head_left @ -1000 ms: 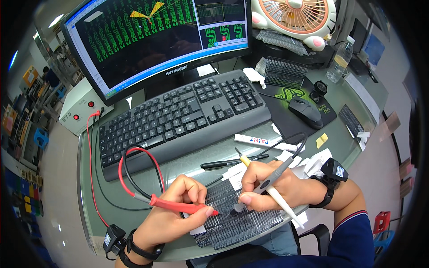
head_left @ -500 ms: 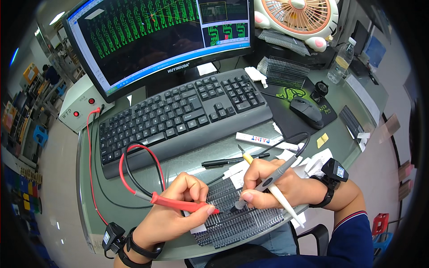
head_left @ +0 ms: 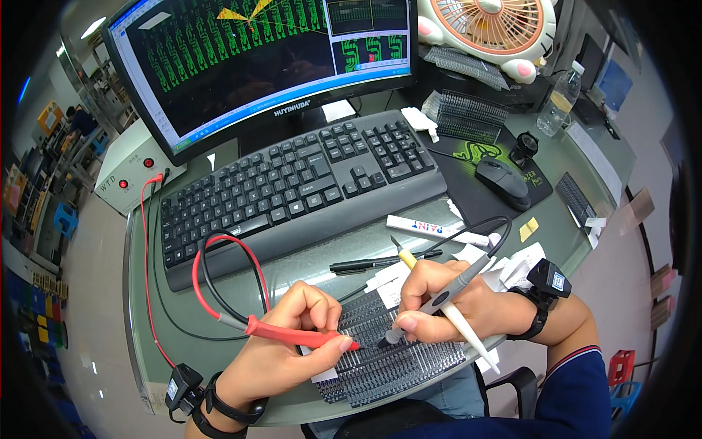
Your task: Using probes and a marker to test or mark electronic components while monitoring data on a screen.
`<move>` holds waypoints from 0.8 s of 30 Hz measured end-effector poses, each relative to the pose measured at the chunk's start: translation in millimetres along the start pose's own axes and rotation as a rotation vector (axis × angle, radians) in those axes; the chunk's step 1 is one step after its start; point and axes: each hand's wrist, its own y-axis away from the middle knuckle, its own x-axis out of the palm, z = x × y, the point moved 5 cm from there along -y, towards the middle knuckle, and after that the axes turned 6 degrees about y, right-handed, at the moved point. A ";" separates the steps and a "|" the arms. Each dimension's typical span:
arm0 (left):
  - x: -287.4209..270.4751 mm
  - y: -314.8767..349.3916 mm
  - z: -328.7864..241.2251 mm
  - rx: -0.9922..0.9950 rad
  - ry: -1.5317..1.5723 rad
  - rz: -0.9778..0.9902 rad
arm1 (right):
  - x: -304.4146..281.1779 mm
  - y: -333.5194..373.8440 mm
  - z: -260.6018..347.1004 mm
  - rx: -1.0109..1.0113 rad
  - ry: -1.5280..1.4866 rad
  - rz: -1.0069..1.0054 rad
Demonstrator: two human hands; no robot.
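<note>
My left hand (head_left: pixel 285 344) is closed round a red test probe (head_left: pixel 289 334), its tip down at a dark panel of fine metallic strips (head_left: pixel 409 369) by the table's front edge. My right hand (head_left: pixel 453 304) grips a grey test probe (head_left: pixel 446 293), whose dark tip meets the same panel just right of the red one. Tucked through the right hand's fingers is also a slim white tool with a yellow collar and dark point (head_left: pixel 466 329). A looped red and black cable (head_left: pixel 201 282) leads off the red probe. Whether the tips press on the strips is too small to tell.
A keyboard (head_left: pixel 307 190) stands beyond my hands, below a monitor (head_left: pixel 241 73) showing green circuit traces. A black pen (head_left: pixel 365 263), a white paint marker (head_left: pixel 431 230) and paper scraps lie nearby. Farther right are a mouse (head_left: pixel 502 183), a bottle (head_left: pixel 561 99) and a fan (head_left: pixel 486 25).
Yellow wedge shapes now show near the top of the monitor's green traces. My hands and both probes stay in about the same place.
</note>
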 end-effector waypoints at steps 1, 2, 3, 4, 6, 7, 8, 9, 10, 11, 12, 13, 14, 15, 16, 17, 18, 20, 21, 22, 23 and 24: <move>0.2 0.0 -0.5 0.010 -0.004 0.000 | 0.0 0.0 0.4 0.000 0.000 0.000; 0.3 0.0 -1.1 0.019 -0.007 -0.001 | 0.2 0.1 0.3 0.011 -0.005 0.005; 0.2 -0.1 -1.3 0.019 -0.007 -0.001 | 0.5 0.2 -0.1 0.022 -0.009 0.010; 0.1 -0.3 -1.2 0.013 -0.008 0.001 | 0.6 0.3 -0.3 0.023 -0.009 0.010; 0.0 -0.4 -0.8 0.006 -0.009 0.002 | 0.7 0.3 -0.7 0.017 -0.006 0.007; 0.1 -0.3 -0.8 0.009 -0.001 0.002 | 0.8 0.1 -0.6 0.017 -0.007 0.008; 0.2 -0.3 -0.9 0.012 0.006 0.001 | 0.7 -0.2 -0.4 0.018 -0.001 0.008; 0.7 -0.5 -1.4 0.012 0.007 0.002 | 0.4 0.0 0.3 0.021 0.008 0.007; 1.4 -0.6 -2.0 0.002 0.017 0.003 | 0.2 0.4 0.9 0.022 0.009 0.006; 1.9 -0.8 -2.0 -0.008 0.027 0.004 | 0.4 1.2 0.8 0.036 0.009 0.007; 1.8 -0.8 -1.7 -0.008 0.027 0.003 | 0.8 1.5 0.3 0.048 0.007 0.009; 1.7 -0.9 -1.4 -0.002 0.023 0.006 | 1.1 1.5 0.8 0.048 0.006 0.009; 1.8 -0.9 -1.0 0.003 0.019 0.008 | 0.8 1.1 2.1 0.036 0.017 -0.006; 1.5 -1.0 0.0 0.003 0.018 0.008 | 0.6 0.8 3.4 0.025 0.027 -0.021; 1.1 -1.0 0.6 0.015 0.000 0.008 | 1.6 0.6 4.1 0.025 0.027 -0.021; 0.9 -0.9 0.7 0.028 -0.019 0.008 | 1.7 0.6 5.5 0.014 0.000 -0.043; 0.4 -0.8 0.8 0.027 -0.019 0.008 | 1.2 0.5 6.6 0.003 -0.026 -0.065; -0.8 -0.8 2.5 0.000 0.009 0.001 | 0.6 0.3 7.3 0.001 -0.013 -0.059; -0.9 -0.9 2.2 -0.001 0.009 0.001 | 0.8 -0.2 7.7 -0.003 -0.001 -0.053; -1.1 -0.8 2.4 -0.011 0.028 -0.005 | 0.9 -0.4 7.7 -0.003 -0.001 -0.053; -1.7 -0.7 2.9 -0.022 0.048 -0.010 | 1.4 -0.6 7.2 0.006 -0.001 -0.048; -0.8 -0.9 2.4 -0.021 0.047 -0.008 | 0.8 0.2 7.3 0.015 0.001 -0.047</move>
